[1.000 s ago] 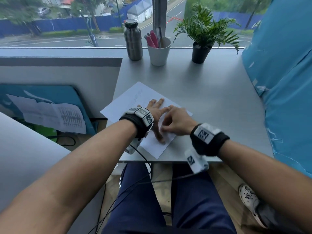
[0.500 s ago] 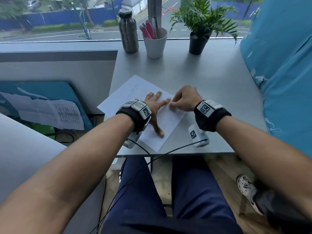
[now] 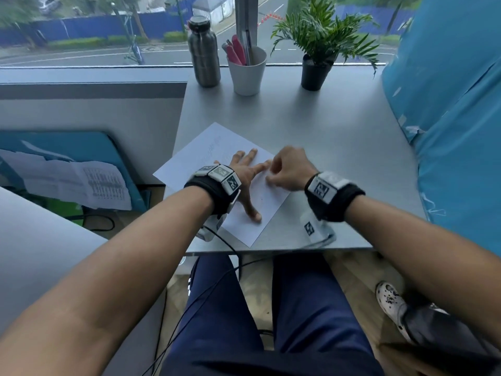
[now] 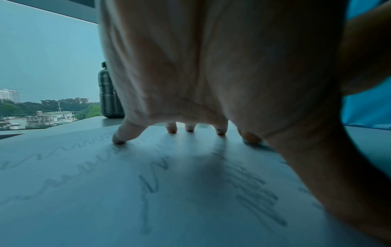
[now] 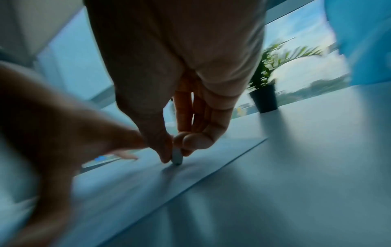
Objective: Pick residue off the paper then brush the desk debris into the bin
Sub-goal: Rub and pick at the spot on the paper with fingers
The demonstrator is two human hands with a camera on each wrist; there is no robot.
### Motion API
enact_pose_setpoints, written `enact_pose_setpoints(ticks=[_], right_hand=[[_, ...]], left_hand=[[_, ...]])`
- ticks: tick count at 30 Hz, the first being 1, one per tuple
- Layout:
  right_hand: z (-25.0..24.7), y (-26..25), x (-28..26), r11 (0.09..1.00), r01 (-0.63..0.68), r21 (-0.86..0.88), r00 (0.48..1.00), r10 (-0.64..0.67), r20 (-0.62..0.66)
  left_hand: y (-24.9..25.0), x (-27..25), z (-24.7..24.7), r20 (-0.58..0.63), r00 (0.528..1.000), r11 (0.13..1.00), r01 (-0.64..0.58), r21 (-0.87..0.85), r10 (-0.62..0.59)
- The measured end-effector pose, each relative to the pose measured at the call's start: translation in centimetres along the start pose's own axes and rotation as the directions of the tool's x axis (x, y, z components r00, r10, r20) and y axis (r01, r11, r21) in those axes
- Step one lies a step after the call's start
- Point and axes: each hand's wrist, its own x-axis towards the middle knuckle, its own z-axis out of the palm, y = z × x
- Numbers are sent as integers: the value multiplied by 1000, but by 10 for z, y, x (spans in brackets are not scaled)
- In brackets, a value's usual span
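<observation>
Paper (image 3: 217, 156): white sheet lying flat on grey desk (image 3: 339, 131), centre of head frame, long axis running from upper left toward lower right; pencil scribbles visible in left wrist view. Left hand (image 3: 245, 175): flat, fingers spread, pressing down on sheet at frame centre. Right hand (image 3: 288, 169): touching paper's right edge, just right of left index finger; fingers curled, thumb and forefinger pinching a small pale piece (image 5: 177, 157) whose tip meets the sheet. Identity of piece: cannot tell, possibly eraser or residue. Judged nearer hand for picking: right. Bin: not seen in any view. Brushing step not yet begun.
</observation>
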Motion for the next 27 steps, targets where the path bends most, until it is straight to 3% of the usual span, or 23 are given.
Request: enact_pose_setpoints(ticks=[2, 4, 8, 11, 16, 21, 23, 25, 27], right_hand=[[16, -13, -27, 996, 87, 22, 986, -90, 144], [14, -10, -29, 994, 102, 26, 978, -105, 182], [-18, 19, 13, 998, -61, 32, 998, 62, -13], [-15, 18, 10, 999, -43, -12, 998, 42, -55], [9, 0, -33, 991, 129, 37, 967, -134, 217], [-27, 37, 14, 999, -24, 32, 999, 25, -23], [-23, 34, 13, 1000, -13, 9, 999, 13, -44], [-6, 16, -8, 997, 74, 13, 997, -75, 25], [12, 2, -31, 987, 156, 31, 971, -159, 179]], left_hand=[[0, 3, 0, 14, 1000, 1000, 7, 7, -7], [-1, 3, 0, 26, 1000, 1000, 9, 13, -9], [2, -2, -1, 15, 1000, 1000, 4, 10, -4], [3, -2, -1, 15, 1000, 1000, 15, 14, -15], [2, 1, -1, 34, 999, 1000, 22, 22, -23], [7, -6, -4, 19, 1000, 1000, 15, 22, -15], [6, -5, -4, 20, 1000, 1000, 19, 25, -19], [4, -1, -3, 27, 999, 999, 22, 23, -23], [3, 2, -3, 37, 999, 999, 23, 28, -24]])
